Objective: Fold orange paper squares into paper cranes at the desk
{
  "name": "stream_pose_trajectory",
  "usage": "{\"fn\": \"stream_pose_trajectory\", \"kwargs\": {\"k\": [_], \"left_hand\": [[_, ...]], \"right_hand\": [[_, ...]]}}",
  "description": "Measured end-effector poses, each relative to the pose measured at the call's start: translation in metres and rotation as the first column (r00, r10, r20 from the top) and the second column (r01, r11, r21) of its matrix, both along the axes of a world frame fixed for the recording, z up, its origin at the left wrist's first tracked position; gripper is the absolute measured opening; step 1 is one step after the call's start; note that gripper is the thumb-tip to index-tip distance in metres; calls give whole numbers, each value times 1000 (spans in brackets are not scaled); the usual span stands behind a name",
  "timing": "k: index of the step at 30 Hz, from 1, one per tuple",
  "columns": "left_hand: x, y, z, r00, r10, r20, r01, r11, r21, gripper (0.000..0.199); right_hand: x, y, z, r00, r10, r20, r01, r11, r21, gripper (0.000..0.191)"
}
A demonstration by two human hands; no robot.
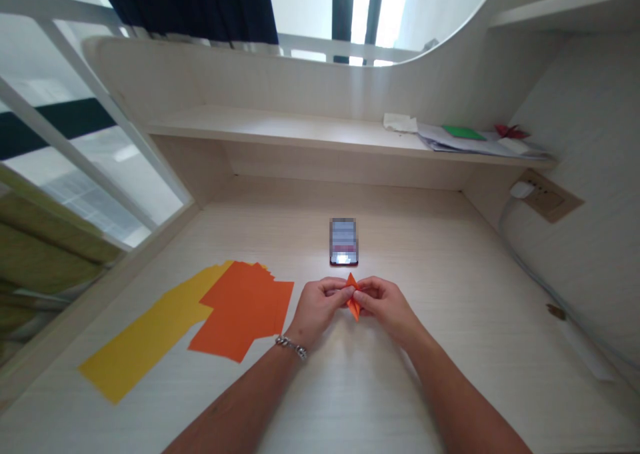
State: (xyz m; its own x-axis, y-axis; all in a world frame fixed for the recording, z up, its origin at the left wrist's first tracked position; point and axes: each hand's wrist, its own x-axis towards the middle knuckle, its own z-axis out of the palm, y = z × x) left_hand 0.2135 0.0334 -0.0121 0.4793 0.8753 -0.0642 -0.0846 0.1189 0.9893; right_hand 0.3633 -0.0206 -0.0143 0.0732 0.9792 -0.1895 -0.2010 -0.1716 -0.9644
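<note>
A small folded piece of orange paper (353, 282), pointed at its top and bottom, is pinched between my two hands over the desk. My left hand (320, 307), with a chain bracelet (291, 347) at its wrist, grips the left side with thumb and fingers. From the right, my right hand (387, 304) presses its thumb on the paper's front, fingers curled behind. The fingertips hide part of the folds. Just beyond the hands lies a phone (344, 241) with its screen lit. Orange paper sheets (245, 307) lie left of my left hand.
Yellow paper sheets (145, 337) extend left from under the orange ones. Papers (450, 141), a green piece (464, 133) and a red folded paper shape (511, 132) rest on the shelf (280, 127). At right, a cable (520, 257) runs down from the wall socket (550, 195).
</note>
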Motion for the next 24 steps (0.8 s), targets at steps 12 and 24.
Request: {"fn": "stream_pose_trajectory", "kwargs": {"k": [12,24], "left_hand": [[-1,1,-6,996,4,88,8,991,-136,29],[4,-6,0,978,5,210,42,976,-216,37]], "right_hand": [[0,-2,7,992,-124,38,124,992,2,29],[-1,1,4,983,-184,25,183,982,45,25]]}}
